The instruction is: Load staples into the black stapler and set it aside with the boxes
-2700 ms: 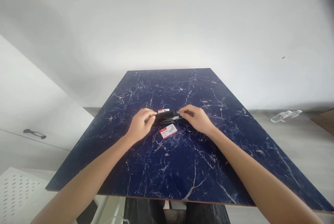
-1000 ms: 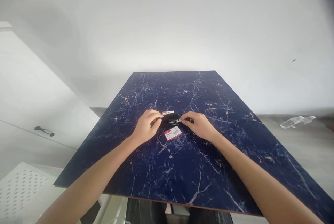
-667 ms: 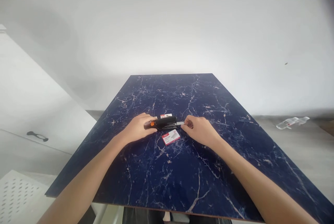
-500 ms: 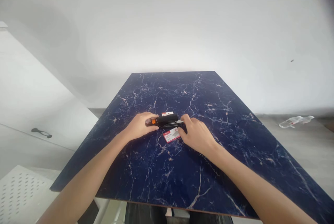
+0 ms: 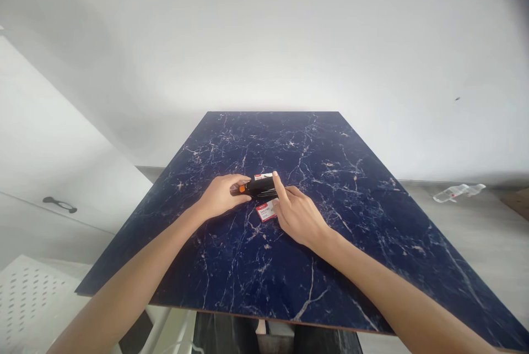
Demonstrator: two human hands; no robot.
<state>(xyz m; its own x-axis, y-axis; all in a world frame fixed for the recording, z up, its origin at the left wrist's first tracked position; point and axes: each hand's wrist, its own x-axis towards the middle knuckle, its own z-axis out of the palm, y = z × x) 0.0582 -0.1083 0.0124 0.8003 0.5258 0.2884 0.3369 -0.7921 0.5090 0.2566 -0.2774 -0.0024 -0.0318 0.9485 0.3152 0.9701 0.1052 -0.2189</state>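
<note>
A black stapler (image 5: pixel 259 186) with an orange patch at its left end is held low over the table's middle. My left hand (image 5: pixel 220 197) pinches that left end between thumb and fingers. At the other end is my right hand (image 5: pixel 305 216), its index finger pointing up across the stapler's tip and its other fingers curled below, so that end is hidden. A red-and-white printed staple box (image 5: pixel 265 211) lies just under the stapler, partly behind my right fingers. Another red-and-white printed piece (image 5: pixel 261 176) shows behind the stapler, mostly covered.
The dark blue marbled table (image 5: pixel 264 271) has a white wall (image 5: pixel 264 40) behind it. A white cabinet (image 5: pixel 58 150) with a dark handle stands at left, above a perforated white surface (image 5: pixel 31 299). Clear plastic bottles (image 5: pixel 452 193) lie on the floor at right.
My right hand has shifted slightly left along the stapler, and its index finger has straightened upward over the end. My left hand keeps the same grip. The view has tilted a little.
</note>
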